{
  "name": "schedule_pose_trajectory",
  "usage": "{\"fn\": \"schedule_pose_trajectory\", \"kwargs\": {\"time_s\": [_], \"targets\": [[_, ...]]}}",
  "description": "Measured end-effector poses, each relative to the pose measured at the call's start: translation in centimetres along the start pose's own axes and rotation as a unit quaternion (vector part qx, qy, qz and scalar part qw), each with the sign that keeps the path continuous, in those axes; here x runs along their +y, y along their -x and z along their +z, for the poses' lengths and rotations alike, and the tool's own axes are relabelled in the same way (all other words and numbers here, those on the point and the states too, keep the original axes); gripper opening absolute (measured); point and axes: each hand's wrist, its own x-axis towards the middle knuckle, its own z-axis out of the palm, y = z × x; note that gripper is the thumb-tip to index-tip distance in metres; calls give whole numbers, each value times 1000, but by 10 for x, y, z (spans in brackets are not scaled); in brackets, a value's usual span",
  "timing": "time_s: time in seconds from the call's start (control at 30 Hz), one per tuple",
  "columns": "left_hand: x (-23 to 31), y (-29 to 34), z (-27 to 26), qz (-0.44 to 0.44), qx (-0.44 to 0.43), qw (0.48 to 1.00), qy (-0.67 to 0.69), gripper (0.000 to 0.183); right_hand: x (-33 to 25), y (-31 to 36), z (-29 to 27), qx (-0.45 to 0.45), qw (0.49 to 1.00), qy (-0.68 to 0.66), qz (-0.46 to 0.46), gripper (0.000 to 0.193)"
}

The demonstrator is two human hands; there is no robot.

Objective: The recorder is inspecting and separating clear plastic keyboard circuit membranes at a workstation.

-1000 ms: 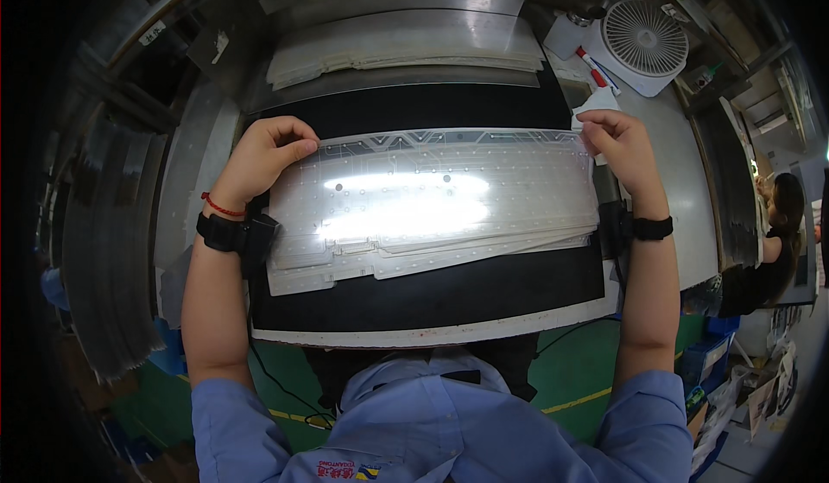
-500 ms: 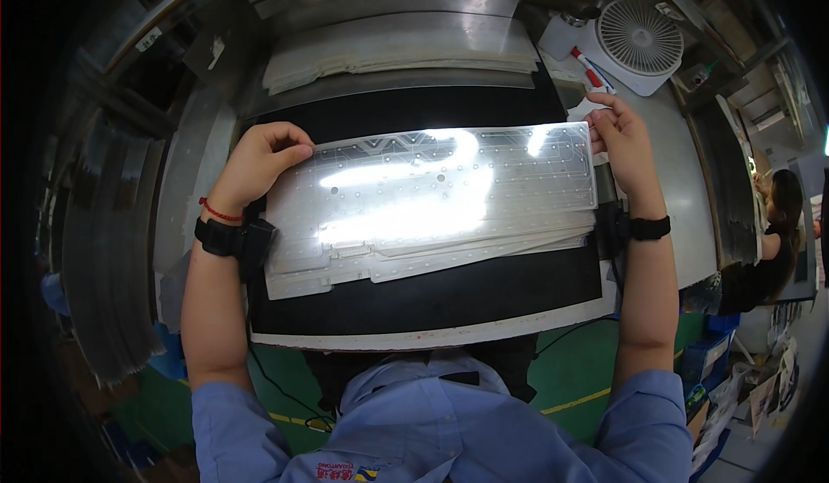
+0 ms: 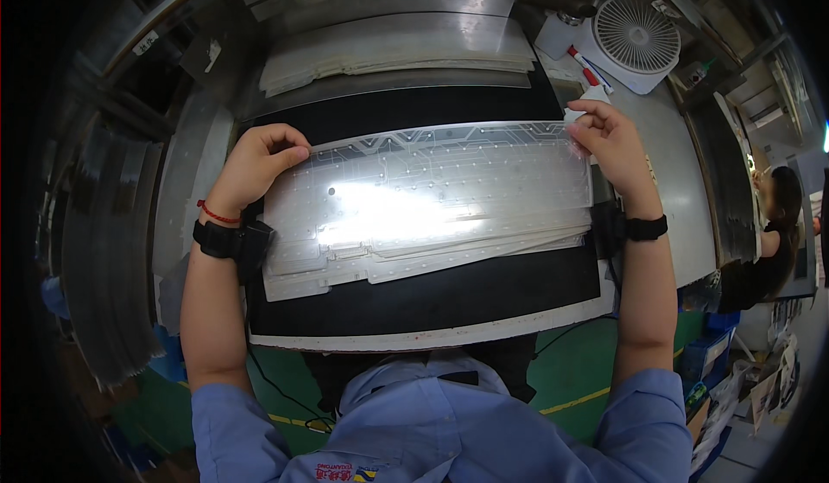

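A stack of thin translucent plastic sheets (image 3: 484, 181) with fine printed circuit lines lies on the black mat in front of me. Glare whitens its middle, and the lower edges are fanned unevenly. My left hand (image 3: 269, 159) pinches the top sheet at its upper left corner, thumb against the edge. At the upper right corner my right hand (image 3: 607, 144) is closed, thumb and fingertips pressed together on the sheet's edge. A small white scrap shows beside those fingertips; whether they touch it I cannot tell.
The black mat (image 3: 414, 310) lies beneath the stack. Another pile of pale sheets (image 3: 397, 47) sits behind it. A white fan (image 3: 637, 38) and a red marker (image 3: 590, 77) are at back right. Dark sheets (image 3: 108, 250) are stacked at left. A person (image 3: 773, 232) sits far right.
My right hand has shifted a little left and its fingers have drawn in at the sheet's corner. The glare on the sheet has changed shape. My left hand has barely moved.
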Motion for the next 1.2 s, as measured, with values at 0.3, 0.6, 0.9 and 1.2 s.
{"fn": "schedule_pose_trajectory", "kwargs": {"time_s": [0.3,0.6,0.9,1.2], "targets": [[0,0,-1,-8,5,1000,-13,7,2,-2,-5,64,996,-58,12,28],[-2,-1,-1,-4,6,1000,-15,5,1,-3,-4,74,996,-48,-3,29],[-2,0,-1,10,4,1000,6,7,-1,0,0,-2,999,-52,-2,34],[-1,0,-1,5,2,1000,3,7,1,0,-2,15,996,-79,26,38]]}}
